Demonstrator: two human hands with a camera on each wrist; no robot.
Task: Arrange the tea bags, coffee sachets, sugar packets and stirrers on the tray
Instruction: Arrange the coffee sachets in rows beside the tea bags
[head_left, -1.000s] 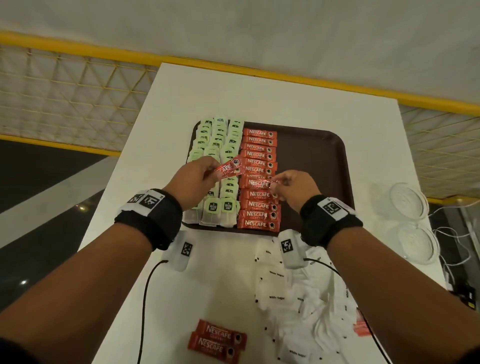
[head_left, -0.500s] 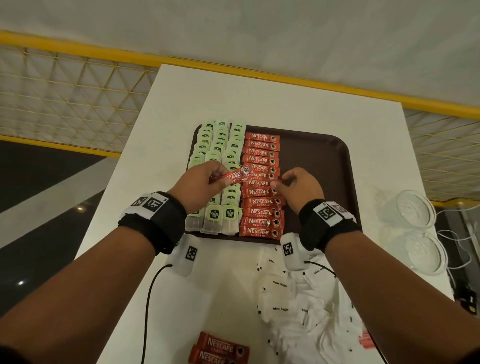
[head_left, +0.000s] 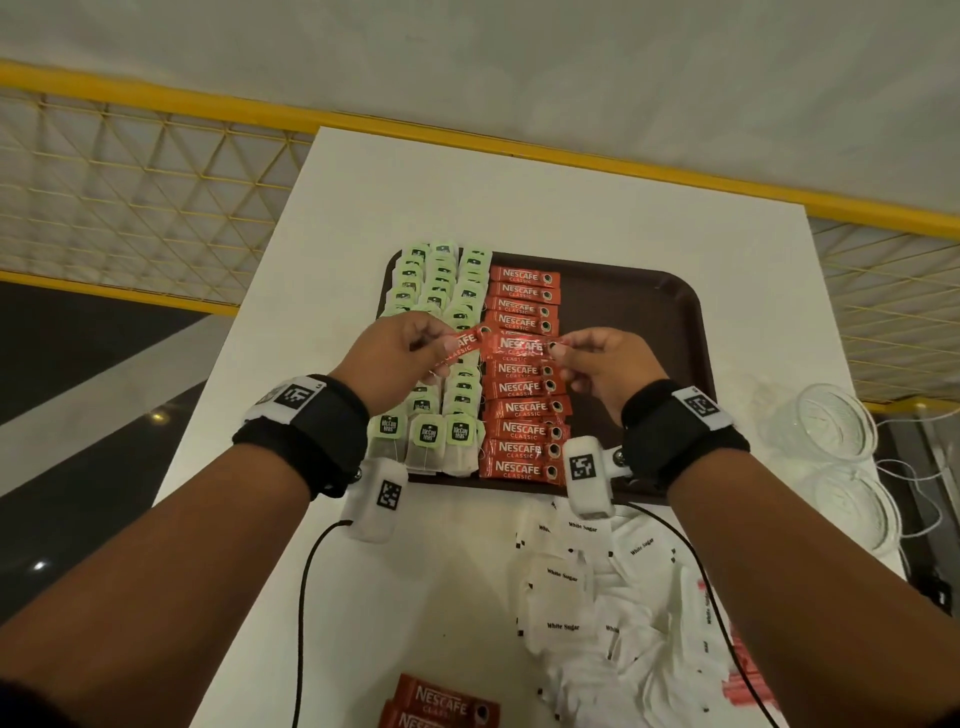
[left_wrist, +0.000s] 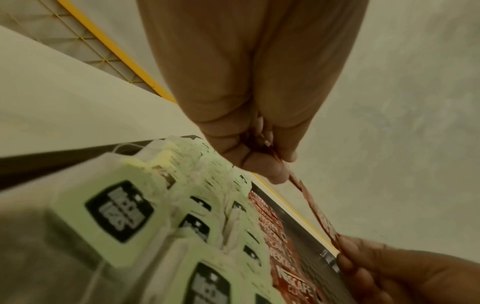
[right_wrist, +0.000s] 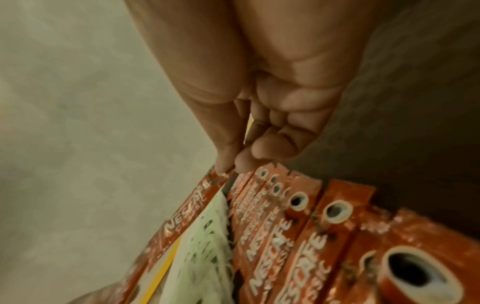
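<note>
On the left side of the brown tray (head_left: 649, 312) sit three rows of green tea bags (head_left: 441, 291), packed close so they take up little room. Above them, the left hand (head_left: 395, 364) pinches one end of a red coffee sachet (head_left: 465, 344), which tilts up a little in the air. It looks joined to a second coffee sachet (head_left: 519, 347), and the right hand (head_left: 605, 371) pinches the far end of that one. The two hands hold the strip tight between them, maybe to pull the two apart or to lay them down straight. Under the strip runs the row of coffee sachets (head_left: 524, 410), stacked neatly just beside the tea bags. The right half of the tray is bare, likely saved for what is left. On the white table (head_left: 571, 197), near the person, lie two more coffee sachets (head_left: 441, 706), then a loose pile of white sugar packets (head_left: 597, 613). Red things that may be the stirrers (head_left: 740, 686) peek out at its right. Clear glass lids (head_left: 831, 431) sit on the far right.
</note>
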